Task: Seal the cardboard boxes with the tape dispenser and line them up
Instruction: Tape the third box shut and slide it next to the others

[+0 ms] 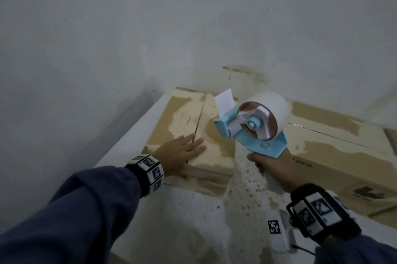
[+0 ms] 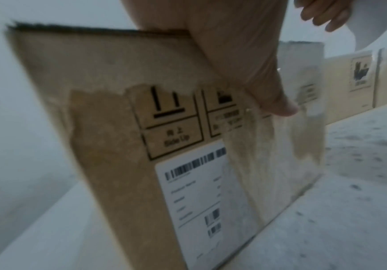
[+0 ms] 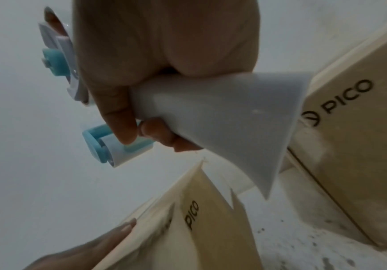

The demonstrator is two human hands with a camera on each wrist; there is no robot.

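A brown cardboard box (image 1: 178, 117) with a centre flap seam lies at the left, torn pale patches on its top. My left hand (image 1: 182, 152) presses flat on its near end, fingers straight across the seam; its thumb (image 2: 277, 104) hangs over the labelled front face (image 2: 123, 146). My right hand (image 1: 272, 171) grips the white handle (image 3: 210, 117) of a light-blue tape dispenser (image 1: 251, 126), held in the air above the gap between the boxes. A white tape tail (image 1: 224, 101) sticks up from its front. A second PICO box (image 1: 335, 147) lies at the right.
Both boxes sit on a white speckled surface (image 1: 240, 203) against a pale grey wall (image 1: 150, 27). The surface's left edge (image 1: 129, 134) runs just beside the left box. A strip of speckled surface separates the two boxes.
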